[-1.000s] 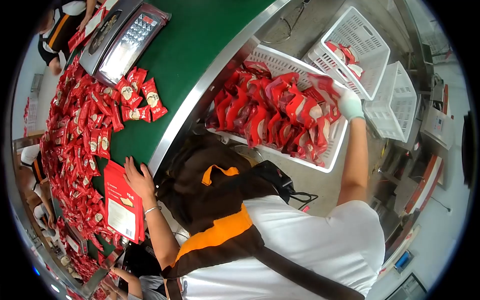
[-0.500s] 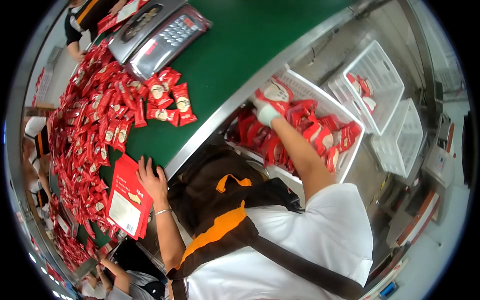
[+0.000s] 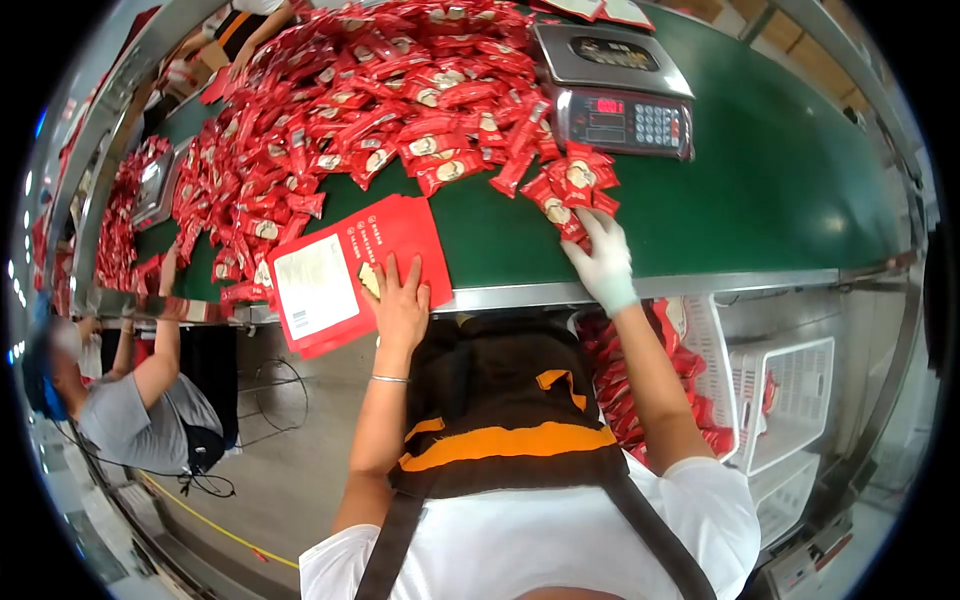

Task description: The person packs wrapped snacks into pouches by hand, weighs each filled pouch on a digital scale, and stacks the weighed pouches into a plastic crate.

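Note:
My left hand [image 3: 402,305] lies with spread fingers on flat red printed pouches [image 3: 400,235], which stick out past the table's near edge. My right hand [image 3: 603,262], in a white glove, is at a small group of red snack packets [image 3: 582,176] below the scale. Its thumb and fingers are apart and touch the nearest packet [image 3: 553,210]; no firm grip shows. A large heap of the same small packets [image 3: 430,95] spreads over the table to the left of the scale.
A digital scale [image 3: 625,122] stands on the green table [image 3: 770,210]. Under the metal edge [image 3: 530,297] at right, a white crate [image 3: 712,350] holds filled red bags [image 3: 640,375]; more white crates [image 3: 800,385] stand beside it. A co-worker [image 3: 140,410] is at the left.
My right hand has left the crate of filled bags and come up to the small packets on the table. My left hand stays on the pouches. The camera view has turned.

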Action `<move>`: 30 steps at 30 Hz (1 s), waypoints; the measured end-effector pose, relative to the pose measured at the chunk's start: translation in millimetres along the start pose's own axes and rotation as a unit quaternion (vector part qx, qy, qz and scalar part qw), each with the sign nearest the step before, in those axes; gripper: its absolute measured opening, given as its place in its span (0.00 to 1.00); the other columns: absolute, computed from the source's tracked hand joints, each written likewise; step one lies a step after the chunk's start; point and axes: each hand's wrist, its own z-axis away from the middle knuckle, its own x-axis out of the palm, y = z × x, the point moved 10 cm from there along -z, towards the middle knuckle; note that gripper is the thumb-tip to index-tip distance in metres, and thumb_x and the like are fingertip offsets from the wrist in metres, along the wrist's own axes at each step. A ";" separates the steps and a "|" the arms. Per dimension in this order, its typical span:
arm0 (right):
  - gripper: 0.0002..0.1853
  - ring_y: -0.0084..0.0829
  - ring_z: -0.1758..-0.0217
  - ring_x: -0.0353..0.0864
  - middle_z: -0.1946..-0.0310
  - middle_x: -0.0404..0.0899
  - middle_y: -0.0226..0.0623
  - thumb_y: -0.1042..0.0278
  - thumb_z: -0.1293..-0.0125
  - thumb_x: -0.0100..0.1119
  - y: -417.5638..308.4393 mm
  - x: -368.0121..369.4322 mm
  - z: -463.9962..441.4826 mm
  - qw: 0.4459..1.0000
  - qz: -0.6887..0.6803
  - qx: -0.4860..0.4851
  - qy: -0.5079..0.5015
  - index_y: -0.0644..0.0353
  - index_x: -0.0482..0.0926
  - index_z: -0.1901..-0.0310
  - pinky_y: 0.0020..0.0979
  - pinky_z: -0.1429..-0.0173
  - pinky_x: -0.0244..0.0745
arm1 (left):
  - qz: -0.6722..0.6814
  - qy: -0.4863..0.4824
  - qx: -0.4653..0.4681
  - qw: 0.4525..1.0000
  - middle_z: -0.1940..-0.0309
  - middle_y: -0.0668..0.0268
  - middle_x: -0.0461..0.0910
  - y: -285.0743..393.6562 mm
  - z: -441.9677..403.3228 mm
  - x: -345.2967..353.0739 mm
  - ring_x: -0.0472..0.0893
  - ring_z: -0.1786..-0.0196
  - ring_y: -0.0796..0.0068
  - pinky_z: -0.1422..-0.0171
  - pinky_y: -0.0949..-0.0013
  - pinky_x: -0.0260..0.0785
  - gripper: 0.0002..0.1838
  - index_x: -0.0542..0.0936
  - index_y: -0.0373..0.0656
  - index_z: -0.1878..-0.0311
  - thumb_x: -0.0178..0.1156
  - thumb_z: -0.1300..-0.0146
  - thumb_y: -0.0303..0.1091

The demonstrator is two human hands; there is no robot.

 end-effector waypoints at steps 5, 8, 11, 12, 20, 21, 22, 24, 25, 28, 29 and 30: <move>0.26 0.50 0.50 0.77 0.54 0.76 0.48 0.62 0.38 0.60 1.6 95.8 -31.0 0.970 0.135 0.034 -0.198 0.49 0.71 0.37 0.48 0.47 0.74 | 0.028 0.013 0.036 0.999 0.27 0.46 0.59 0.9 2.4 -4.8 0.58 0.25 0.41 0.28 0.26 0.45 0.25 0.71 0.54 0.30 0.54 0.31 0.39; 0.27 0.52 0.50 0.76 0.53 0.75 0.49 0.64 0.37 0.59 -34.5 87.3 -22.2 0.963 -0.030 0.010 -0.267 0.49 0.71 0.34 0.47 0.43 0.73 | 0.024 0.009 0.028 0.999 0.28 0.46 0.60 -1.3 -2.1 -6.2 0.60 0.26 0.42 0.29 0.27 0.49 0.24 0.74 0.51 0.33 0.55 0.32 0.38; 0.30 0.50 0.50 0.75 0.52 0.73 0.53 0.66 0.36 0.59 -7.9 31.8 -38.3 0.997 0.001 0.080 0.009 0.52 0.68 0.32 0.45 0.41 0.71 | 0.015 -0.002 0.018 1.000 0.30 0.47 0.64 -7.2 -8.1 1.2 0.63 0.28 0.44 0.31 0.28 0.53 0.21 0.77 0.45 0.38 0.56 0.33 0.38; 0.29 0.52 0.51 0.76 0.50 0.72 0.56 0.65 0.34 0.58 5.8 9.1 -41.1 0.983 -0.028 0.156 0.089 0.51 0.67 0.31 0.45 0.43 0.72 | 0.007 0.002 0.011 1.000 0.31 0.48 0.67 -10.7 -10.9 2.3 0.65 0.29 0.45 0.32 0.29 0.55 0.20 0.79 0.43 0.40 0.56 0.34 0.37; 0.28 0.52 0.49 0.77 0.48 0.72 0.54 0.58 0.34 0.60 45.6 -36.4 -15.2 0.966 0.113 0.196 0.123 0.49 0.71 0.33 0.46 0.44 0.74 | 0.035 0.009 -0.034 0.999 0.54 0.53 0.79 -20.9 -43.6 -34.2 0.78 0.50 0.47 0.55 0.50 0.77 0.17 0.82 0.38 0.55 0.60 0.37 0.43; 0.30 0.52 0.49 0.77 0.49 0.72 0.54 0.55 0.34 0.60 50.9 -12.7 -5.5 0.967 0.157 0.190 0.058 0.49 0.69 0.31 0.46 0.43 0.74 | 0.013 0.000 -0.046 0.999 0.53 0.53 0.79 -20.6 -51.4 -32.6 0.78 0.49 0.47 0.53 0.51 0.78 0.20 0.82 0.38 0.53 0.62 0.39 0.46; 0.32 0.53 0.49 0.77 0.49 0.73 0.55 0.53 0.35 0.60 46.9 6.0 2.0 0.962 0.199 0.185 -0.005 0.49 0.67 0.30 0.46 0.43 0.74 | -0.010 -0.009 -0.054 0.998 0.51 0.53 0.80 -17.8 -59.0 -33.0 0.77 0.48 0.48 0.52 0.52 0.78 0.24 0.81 0.37 0.52 0.64 0.40 0.50; 0.36 0.53 0.49 0.77 0.51 0.73 0.55 0.50 0.36 0.60 48.6 24.9 15.7 0.943 0.199 0.257 -0.069 0.48 0.62 0.28 0.47 0.43 0.75 | -0.036 -0.067 -0.072 0.995 0.50 0.53 0.80 -10.3 -67.9 -29.1 0.77 0.46 0.48 0.50 0.53 0.78 0.28 0.80 0.36 0.50 0.66 0.43 0.52; 0.38 0.53 0.49 0.77 0.52 0.75 0.54 0.56 0.37 0.61 56.0 27.7 16.7 0.940 0.183 0.274 -0.084 0.47 0.59 0.26 0.48 0.44 0.75 | -0.068 -0.118 -0.102 0.986 0.48 0.53 0.80 -13.8 -71.7 -23.2 0.77 0.44 0.49 0.48 0.55 0.78 0.33 0.79 0.35 0.48 0.67 0.46 0.55; 0.39 0.53 0.47 0.76 0.51 0.75 0.51 0.63 0.41 0.62 53.4 28.9 15.0 0.958 0.174 0.179 -0.143 0.43 0.60 0.26 0.48 0.43 0.74 | -0.074 -0.171 -0.120 0.975 0.47 0.53 0.80 -19.8 -77.2 -13.9 0.75 0.41 0.50 0.45 0.56 0.77 0.37 0.78 0.34 0.46 0.69 0.50 0.56; 0.42 0.53 0.47 0.76 0.52 0.75 0.51 0.68 0.44 0.62 51.5 28.6 15.2 0.962 0.149 0.147 -0.174 0.42 0.59 0.26 0.48 0.43 0.74 | -0.080 -0.195 -0.126 0.969 0.45 0.53 0.79 -22.6 -79.1 -10.2 0.75 0.40 0.50 0.45 0.55 0.78 0.37 0.78 0.34 0.45 0.68 0.48 0.56; 0.43 0.53 0.46 0.76 0.51 0.76 0.49 0.68 0.45 0.64 50.2 28.6 16.3 0.968 0.134 0.092 -0.192 0.41 0.60 0.26 0.48 0.42 0.74 | -0.084 -0.219 -0.135 0.963 0.43 0.53 0.78 -28.1 -80.3 -7.4 0.74 0.39 0.49 0.45 0.54 0.78 0.37 0.78 0.35 0.44 0.67 0.47 0.57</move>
